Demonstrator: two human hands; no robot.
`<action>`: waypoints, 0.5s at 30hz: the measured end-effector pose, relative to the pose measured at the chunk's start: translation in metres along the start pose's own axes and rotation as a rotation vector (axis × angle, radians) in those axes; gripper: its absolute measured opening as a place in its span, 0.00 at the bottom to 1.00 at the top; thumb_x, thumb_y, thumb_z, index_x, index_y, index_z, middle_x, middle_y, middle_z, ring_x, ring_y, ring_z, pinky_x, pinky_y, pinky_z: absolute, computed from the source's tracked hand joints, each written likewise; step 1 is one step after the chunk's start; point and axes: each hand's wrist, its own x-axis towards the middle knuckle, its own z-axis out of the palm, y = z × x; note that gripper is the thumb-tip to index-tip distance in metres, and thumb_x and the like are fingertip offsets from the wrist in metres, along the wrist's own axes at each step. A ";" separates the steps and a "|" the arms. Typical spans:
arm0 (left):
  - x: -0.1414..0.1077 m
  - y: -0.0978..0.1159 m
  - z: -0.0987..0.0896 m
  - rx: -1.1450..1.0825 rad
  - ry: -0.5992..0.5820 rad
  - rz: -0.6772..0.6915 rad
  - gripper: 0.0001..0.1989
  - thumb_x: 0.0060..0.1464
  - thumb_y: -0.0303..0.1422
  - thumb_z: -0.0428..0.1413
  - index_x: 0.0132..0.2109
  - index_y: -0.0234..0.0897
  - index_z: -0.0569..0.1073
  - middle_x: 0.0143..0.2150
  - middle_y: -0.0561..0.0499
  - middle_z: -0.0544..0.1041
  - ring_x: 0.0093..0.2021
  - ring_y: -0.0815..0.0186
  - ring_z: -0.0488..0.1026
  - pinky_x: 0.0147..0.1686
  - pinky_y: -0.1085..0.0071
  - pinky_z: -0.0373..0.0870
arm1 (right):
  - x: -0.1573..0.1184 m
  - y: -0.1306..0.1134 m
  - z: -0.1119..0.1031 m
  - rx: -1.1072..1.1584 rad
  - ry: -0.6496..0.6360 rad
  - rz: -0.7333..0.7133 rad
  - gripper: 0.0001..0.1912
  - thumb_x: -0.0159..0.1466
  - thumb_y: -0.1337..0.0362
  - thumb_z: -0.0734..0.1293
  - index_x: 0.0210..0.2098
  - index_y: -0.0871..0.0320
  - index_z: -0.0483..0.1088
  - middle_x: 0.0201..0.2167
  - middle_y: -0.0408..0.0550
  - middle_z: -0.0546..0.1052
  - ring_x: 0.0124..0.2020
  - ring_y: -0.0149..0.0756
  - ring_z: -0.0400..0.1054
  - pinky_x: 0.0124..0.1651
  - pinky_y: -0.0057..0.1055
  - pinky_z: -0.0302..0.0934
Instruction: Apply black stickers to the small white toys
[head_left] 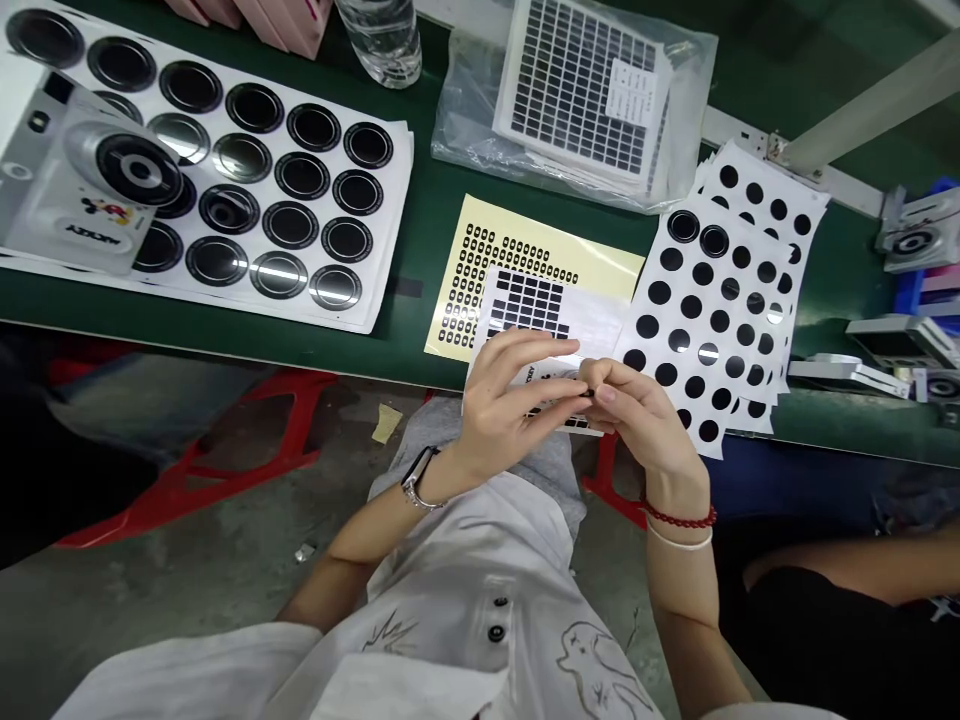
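My left hand (499, 405) has its fingers stretched to the right, the upper one spread from the others. Lower fingertips of that hand meet a small black piece (589, 393), which looks like a sticker. The thumb and forefinger of my right hand (637, 405) pinch this piece. Beneath my left hand shows part of a whitish camera casing (531, 374) with MICKEY lettering, mostly hidden. Under it lie a white sheet of black rectangular stickers (525, 300) and a yellow backing sheet (600, 262) bearing small black stickers.
Sheets of large round black stickers (397, 210) lie left, a Mickey camera casing (90, 190) on top. Sheets of black dots (694, 330) overlap at right. Behind are a bagged sticker stack (577, 90), a clear bottle (382, 45) and pink boxes (292, 20). People sit on both sides.
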 end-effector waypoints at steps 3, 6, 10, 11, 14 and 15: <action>-0.001 -0.002 0.001 0.031 0.001 0.009 0.07 0.62 0.32 0.69 0.46 0.39 0.81 0.53 0.45 0.82 0.56 0.58 0.78 0.57 0.57 0.80 | -0.006 0.000 0.001 -0.098 0.107 -0.022 0.12 0.76 0.55 0.68 0.37 0.54 0.72 0.24 0.36 0.59 0.23 0.26 0.47 0.26 0.29 0.43; -0.001 -0.003 0.001 0.042 -0.021 0.023 0.07 0.62 0.33 0.69 0.46 0.40 0.81 0.52 0.46 0.82 0.55 0.59 0.78 0.55 0.58 0.81 | -0.011 -0.006 0.004 -0.200 0.173 -0.035 0.12 0.76 0.56 0.69 0.37 0.54 0.73 0.25 0.37 0.62 0.23 0.26 0.48 0.27 0.30 0.45; -0.001 -0.003 0.001 0.043 -0.066 0.064 0.07 0.63 0.33 0.68 0.46 0.39 0.80 0.52 0.47 0.83 0.53 0.60 0.79 0.54 0.60 0.81 | -0.016 -0.011 0.006 -0.331 0.227 -0.035 0.11 0.74 0.57 0.71 0.36 0.54 0.74 0.28 0.40 0.67 0.26 0.27 0.54 0.28 0.30 0.49; -0.001 -0.003 0.002 0.044 -0.084 0.071 0.07 0.63 0.32 0.68 0.47 0.40 0.80 0.52 0.47 0.83 0.53 0.61 0.79 0.54 0.60 0.80 | -0.016 -0.010 0.005 -0.366 0.233 -0.028 0.11 0.74 0.56 0.70 0.36 0.54 0.73 0.29 0.40 0.68 0.26 0.28 0.56 0.29 0.30 0.50; -0.003 -0.009 0.002 0.074 -0.170 0.079 0.09 0.66 0.34 0.66 0.51 0.41 0.78 0.56 0.47 0.83 0.53 0.60 0.79 0.55 0.58 0.79 | -0.016 -0.002 -0.001 -0.465 0.273 0.014 0.12 0.75 0.55 0.67 0.37 0.54 0.71 0.27 0.39 0.66 0.26 0.29 0.56 0.30 0.31 0.50; -0.004 -0.012 0.001 0.099 -0.211 0.064 0.12 0.67 0.37 0.65 0.54 0.42 0.77 0.58 0.46 0.82 0.55 0.59 0.79 0.58 0.56 0.77 | -0.015 0.002 -0.003 -0.495 0.308 0.029 0.12 0.76 0.55 0.66 0.37 0.54 0.70 0.27 0.39 0.65 0.26 0.30 0.56 0.29 0.31 0.50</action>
